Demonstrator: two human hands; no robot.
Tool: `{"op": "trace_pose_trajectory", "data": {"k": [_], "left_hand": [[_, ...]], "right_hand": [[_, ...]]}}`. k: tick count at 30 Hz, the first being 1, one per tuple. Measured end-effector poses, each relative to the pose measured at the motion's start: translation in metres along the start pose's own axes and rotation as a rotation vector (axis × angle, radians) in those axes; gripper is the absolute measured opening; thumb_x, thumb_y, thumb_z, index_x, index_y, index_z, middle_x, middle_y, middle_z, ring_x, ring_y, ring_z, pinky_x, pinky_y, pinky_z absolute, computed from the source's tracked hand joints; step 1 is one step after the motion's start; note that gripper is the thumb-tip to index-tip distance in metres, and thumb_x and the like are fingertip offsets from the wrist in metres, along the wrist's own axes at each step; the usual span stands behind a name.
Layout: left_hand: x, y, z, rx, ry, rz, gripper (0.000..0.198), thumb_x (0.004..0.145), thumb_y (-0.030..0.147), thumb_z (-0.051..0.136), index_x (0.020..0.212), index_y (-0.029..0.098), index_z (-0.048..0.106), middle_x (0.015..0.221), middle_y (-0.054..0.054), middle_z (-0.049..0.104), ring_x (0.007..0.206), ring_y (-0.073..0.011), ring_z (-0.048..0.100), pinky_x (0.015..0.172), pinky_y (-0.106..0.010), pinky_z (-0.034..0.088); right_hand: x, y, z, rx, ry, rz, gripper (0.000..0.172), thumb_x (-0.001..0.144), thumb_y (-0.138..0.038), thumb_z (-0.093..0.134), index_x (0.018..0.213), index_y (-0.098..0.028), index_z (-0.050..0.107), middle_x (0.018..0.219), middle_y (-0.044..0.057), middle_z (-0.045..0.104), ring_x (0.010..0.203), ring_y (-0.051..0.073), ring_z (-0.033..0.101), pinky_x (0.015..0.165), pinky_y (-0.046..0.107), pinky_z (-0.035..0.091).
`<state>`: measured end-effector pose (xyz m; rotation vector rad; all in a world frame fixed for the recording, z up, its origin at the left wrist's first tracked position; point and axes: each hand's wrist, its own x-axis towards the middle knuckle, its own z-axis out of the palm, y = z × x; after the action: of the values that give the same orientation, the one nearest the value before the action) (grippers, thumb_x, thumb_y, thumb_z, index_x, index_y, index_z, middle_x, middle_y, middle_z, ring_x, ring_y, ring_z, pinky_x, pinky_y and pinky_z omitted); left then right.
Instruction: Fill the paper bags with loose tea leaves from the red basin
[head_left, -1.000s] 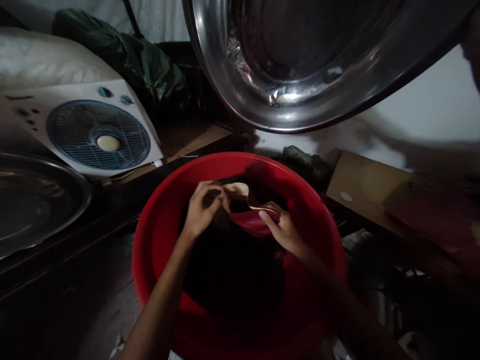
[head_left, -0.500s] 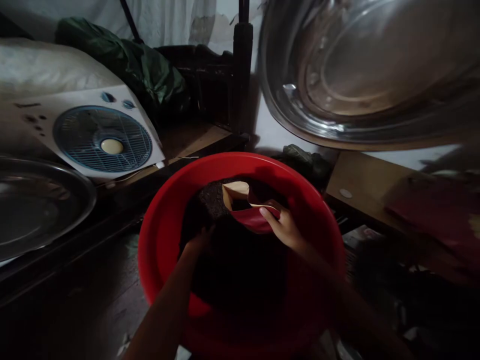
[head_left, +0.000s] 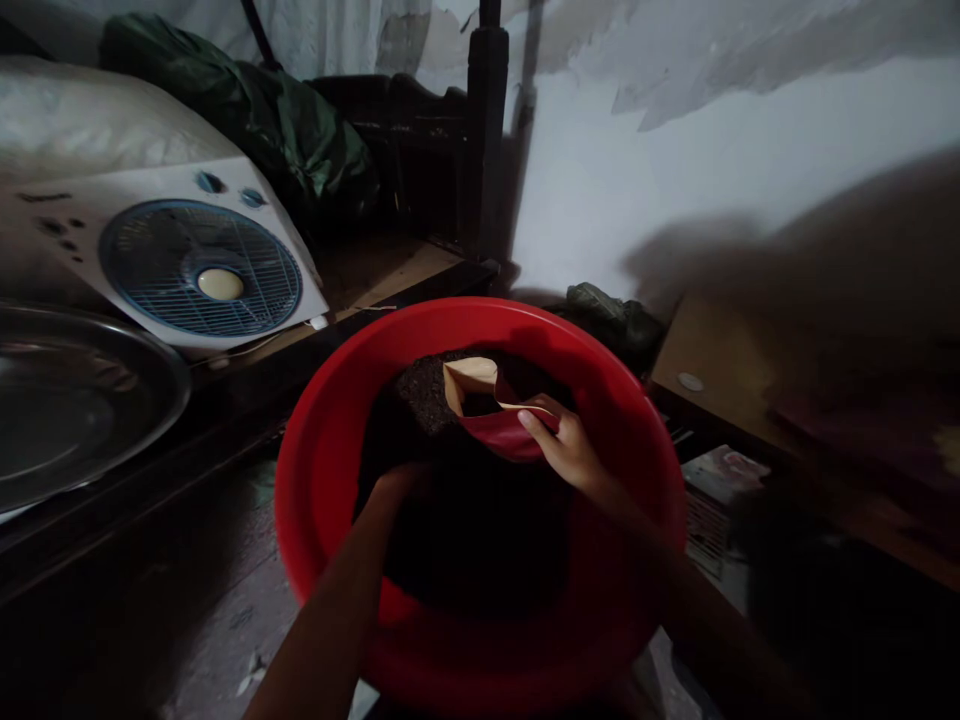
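A large red tub [head_left: 322,430] holds a heap of dark, loose, crumbly material [head_left: 427,395] that looks like soil or tea leaves. Over the heap, my right hand [head_left: 566,445] pinches the right edge of a red paper bag [head_left: 506,435], thumb in front and fingers behind. The bag's mouth gapes, showing a pale tan lining; dark material or shadow fills the inside. My left hand [head_left: 401,485] reaches down into the dark heap, left of and below the bag. Its fingers are lost in the shadow, so their pose is hidden.
To the left, a white box fan [head_left: 217,270] leans on a wooden ledge beside a shiny metal basin [head_left: 169,400]. A green fabric bundle [head_left: 300,140] lies behind it. A dark post [head_left: 487,140] stands at the back. On the right is a wooden surface [head_left: 720,370] with a small white disc.
The large metal basin at the upper right has gone from view, baring the wall. My left hand has sunk deeper into the dark heap. My right hand still grips the bag, almost unmoved.
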<state>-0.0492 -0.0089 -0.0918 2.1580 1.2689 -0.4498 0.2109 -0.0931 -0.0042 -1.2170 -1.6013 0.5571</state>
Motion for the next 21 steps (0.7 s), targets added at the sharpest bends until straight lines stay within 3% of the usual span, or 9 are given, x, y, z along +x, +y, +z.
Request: {"op": "trace_pose_trajectory", "data": {"k": [3,5,8,10,12,15,19,21], "left_hand": [[0.002,0.009,-0.032,-0.137,0.176,-0.020,0.047,0.089,0.030,0.052,0.136,0.024,0.048,0.119,-0.008,0.070,0.106,-0.0214,0.068,0.089,-0.030,0.053],[-0.001,0.018,-0.051,-0.307,0.442,-0.022,0.044,0.089,0.035,0.054,0.130,0.021,0.050,0.111,-0.008,0.071,0.100,-0.0217,0.069,0.085,-0.029,0.052],[-0.016,0.038,-0.071,-0.537,0.831,0.094,0.031,0.087,0.037,0.058,0.112,0.020,0.059,0.102,-0.005,0.071,0.093,-0.0191,0.067,0.084,-0.027,0.050],[-0.030,0.053,-0.080,-0.624,1.019,0.177,0.026,0.088,0.041,0.059,0.103,0.020,0.060,0.096,-0.002,0.070,0.088,-0.0167,0.065,0.082,-0.026,0.050],[-0.043,0.069,-0.088,-0.641,1.151,0.239,0.027,0.088,0.045,0.060,0.099,0.020,0.061,0.091,-0.001,0.069,0.084,-0.0153,0.064,0.079,-0.024,0.050],[-0.053,0.090,-0.100,-0.501,1.170,0.401,0.023,0.089,0.040,0.062,0.100,0.020,0.063,0.095,-0.001,0.069,0.088,-0.0151,0.064,0.083,-0.025,0.049],[-0.052,0.112,-0.112,-0.206,0.859,0.656,0.019,0.085,0.024,0.068,0.103,0.021,0.066,0.109,-0.004,0.068,0.106,-0.0188,0.063,0.099,-0.034,0.046],[-0.050,0.119,-0.113,-0.179,0.743,0.751,0.020,0.082,0.024,0.071,0.102,0.022,0.068,0.117,-0.005,0.066,0.116,-0.0201,0.059,0.105,-0.038,0.043]], "right_hand": [[0.001,0.000,-0.001,0.004,-0.015,0.016,0.029,0.098,-0.042,0.051,0.110,-0.027,0.073,0.101,0.003,0.070,0.100,0.019,0.066,0.092,0.031,0.050],[0.001,-0.001,0.000,0.004,-0.017,0.022,0.030,0.098,-0.043,0.051,0.110,-0.026,0.073,0.102,0.004,0.070,0.102,0.019,0.065,0.093,0.033,0.050],[0.002,-0.002,0.002,0.014,0.013,-0.001,0.024,0.096,-0.040,0.056,0.106,-0.025,0.072,0.101,0.004,0.069,0.099,0.019,0.066,0.092,0.034,0.051],[0.001,-0.003,0.004,0.001,0.068,-0.051,0.022,0.090,-0.039,0.065,0.107,-0.025,0.070,0.103,0.005,0.067,0.099,0.020,0.065,0.091,0.035,0.053],[0.000,-0.005,0.006,-0.045,0.134,-0.126,0.032,0.084,-0.037,0.073,0.112,-0.026,0.066,0.109,0.006,0.064,0.104,0.021,0.063,0.092,0.038,0.054],[-0.002,-0.006,0.005,-0.133,0.203,-0.219,0.045,0.079,-0.036,0.078,0.120,-0.028,0.061,0.115,0.007,0.060,0.111,0.024,0.059,0.096,0.042,0.053],[-0.001,-0.006,0.002,-0.194,0.223,-0.244,0.048,0.078,-0.039,0.077,0.121,-0.028,0.058,0.116,0.008,0.060,0.110,0.026,0.058,0.096,0.045,0.053],[0.000,-0.005,0.001,-0.200,0.212,-0.231,0.048,0.078,-0.040,0.076,0.121,-0.028,0.059,0.115,0.008,0.061,0.109,0.026,0.059,0.094,0.046,0.053]]}}
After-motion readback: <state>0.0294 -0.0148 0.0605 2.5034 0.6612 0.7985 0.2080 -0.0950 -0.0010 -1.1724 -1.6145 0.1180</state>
